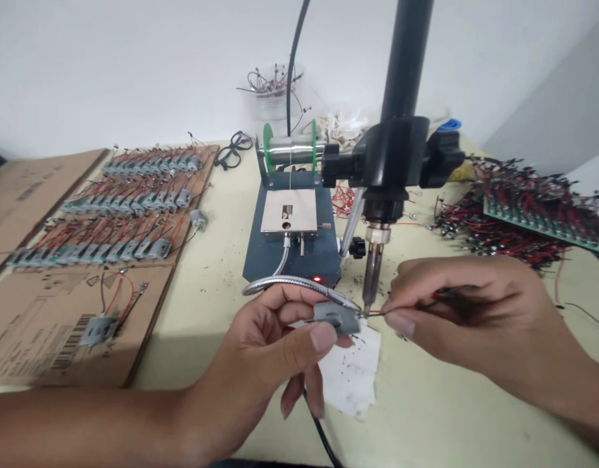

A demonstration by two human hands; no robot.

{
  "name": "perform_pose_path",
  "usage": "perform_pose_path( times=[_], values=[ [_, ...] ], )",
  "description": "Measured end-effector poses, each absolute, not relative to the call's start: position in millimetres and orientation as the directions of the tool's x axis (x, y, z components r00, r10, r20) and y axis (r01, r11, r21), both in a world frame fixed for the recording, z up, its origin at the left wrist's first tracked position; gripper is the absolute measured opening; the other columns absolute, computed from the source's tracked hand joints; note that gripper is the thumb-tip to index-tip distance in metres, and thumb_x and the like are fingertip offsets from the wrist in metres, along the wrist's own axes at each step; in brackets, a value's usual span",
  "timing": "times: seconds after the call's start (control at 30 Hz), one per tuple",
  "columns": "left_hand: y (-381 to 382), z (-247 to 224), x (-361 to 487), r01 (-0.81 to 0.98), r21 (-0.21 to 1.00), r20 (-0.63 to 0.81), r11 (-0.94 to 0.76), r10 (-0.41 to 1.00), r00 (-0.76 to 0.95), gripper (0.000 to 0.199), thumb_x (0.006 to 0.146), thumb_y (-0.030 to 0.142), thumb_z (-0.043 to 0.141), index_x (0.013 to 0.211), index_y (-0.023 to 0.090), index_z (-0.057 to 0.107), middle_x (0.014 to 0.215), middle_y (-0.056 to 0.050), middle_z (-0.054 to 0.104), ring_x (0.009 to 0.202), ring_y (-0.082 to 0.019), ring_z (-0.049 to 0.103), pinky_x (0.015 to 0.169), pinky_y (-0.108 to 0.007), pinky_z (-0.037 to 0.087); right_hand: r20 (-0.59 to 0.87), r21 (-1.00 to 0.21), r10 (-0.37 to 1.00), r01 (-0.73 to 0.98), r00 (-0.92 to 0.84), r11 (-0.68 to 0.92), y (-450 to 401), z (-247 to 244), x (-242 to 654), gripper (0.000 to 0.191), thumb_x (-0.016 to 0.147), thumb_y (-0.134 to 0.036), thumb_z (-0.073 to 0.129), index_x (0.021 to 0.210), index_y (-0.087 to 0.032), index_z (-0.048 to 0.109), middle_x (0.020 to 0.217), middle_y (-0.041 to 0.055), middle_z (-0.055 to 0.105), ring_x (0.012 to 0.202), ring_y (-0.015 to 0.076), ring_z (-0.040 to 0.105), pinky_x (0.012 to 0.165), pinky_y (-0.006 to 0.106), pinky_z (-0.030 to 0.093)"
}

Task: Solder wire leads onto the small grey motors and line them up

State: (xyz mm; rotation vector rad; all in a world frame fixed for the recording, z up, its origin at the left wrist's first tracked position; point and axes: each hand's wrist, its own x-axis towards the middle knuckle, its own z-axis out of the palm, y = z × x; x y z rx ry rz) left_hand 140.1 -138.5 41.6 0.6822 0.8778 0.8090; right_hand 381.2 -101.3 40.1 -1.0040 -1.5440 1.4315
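Observation:
Between the thumb and fingers of my left hand (280, 354) is a small grey motor (339, 317), its terminal end turned to the right. The tip of a stand-mounted soldering iron (372, 276) comes down at that end. A curved metal solder feed tube (299, 281) reaches the same spot from the left. My right hand (455, 312) is closed in a pinch on a thin wire (376, 313), whose end lies at the motor's terminal by the iron tip. Part of the wire is hidden inside my right hand.
Behind stands a solder feeder (290, 214) with a solder spool (290, 149). Rows of wired motors (119, 201) lie on cardboard (31, 318) at left. Red and black wires with a green circuit board (548, 224) are piled at right. White paper (351, 377) lies beneath my hands.

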Motion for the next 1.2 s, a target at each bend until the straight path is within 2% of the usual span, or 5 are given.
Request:
perform_pose_path(
  times=[0.17,0.33,0.47,0.67,1.2],
  values=[
    [-137.1,42.6,138.9,-0.335,0.785,-0.384,0.521,0.834,0.396,0.033,0.09,0.041,0.085,0.105,0.02,0.065,0.086,0.002,0.079,0.046,-0.006,0.067,0.04,-0.008,0.041,0.039,-0.998,0.929,0.027,-0.368,0.053,-101.6,40.5,379.5,0.014,0.079,-0.027,0.098,0.084,-0.032,0.085,0.068,0.0004,0.069,0.056,0.0123,0.049,0.046,0.025,0.031],
    [-137.8,42.9,136.5,-0.314,0.79,-0.397,0.527,0.829,0.393,0.032,0.091,0.043,0.084,0.106,0.022,0.065,0.059,0.006,0.068,0.045,-0.008,0.065,0.04,-0.009,0.041,0.049,-0.997,0.93,0.041,-0.365,0.068,-101.5,42.5,378.9,0.014,0.08,-0.028,0.098,0.084,-0.032,0.085,0.069,0.0012,0.069,0.056,0.0133,0.049,0.046,0.028,0.028],
    [-137.7,43.6,137.9,-0.307,0.795,-0.397,0.523,0.831,0.389,0.033,0.091,0.044,0.084,0.107,0.022,0.065,0.055,0.006,0.067,0.045,-0.009,0.064,0.041,-0.009,0.042,0.064,-0.994,0.927,0.055,-0.368,0.09,-100.0,42.8,378.6,0.013,0.08,-0.028,0.097,0.086,-0.032,0.085,0.069,0.0008,0.068,0.056,0.0134,0.047,0.047,0.029,0.025],
    [-137.5,43.0,139.4,-0.322,0.786,-0.405,0.528,0.833,0.376,0.038,0.087,0.045,0.087,0.105,0.02,0.065,0.093,-0.001,0.081,0.046,-0.005,0.065,0.041,-0.009,0.041,0.062,-0.995,0.922,0.047,-0.382,0.086,-100.2,42.5,378.9,0.013,0.081,-0.024,0.095,0.084,-0.031,0.085,0.066,-0.0009,0.065,0.055,0.0119,0.043,0.046,0.028,0.025],
    [-138.0,42.1,138.7,-0.343,0.776,-0.394,0.529,0.832,0.392,0.036,0.088,0.04,0.088,0.107,0.02,0.065,0.089,0.002,0.08,0.047,-0.003,0.065,0.041,-0.008,0.039,0.106,-0.988,0.919,0.063,-0.38,0.14,-101.4,41.8,380.9,0.016,0.081,-0.019,0.094,0.085,-0.031,0.084,0.068,-0.0027,0.067,0.056,0.0119,0.045,0.047,0.027,0.027]
  ],
)
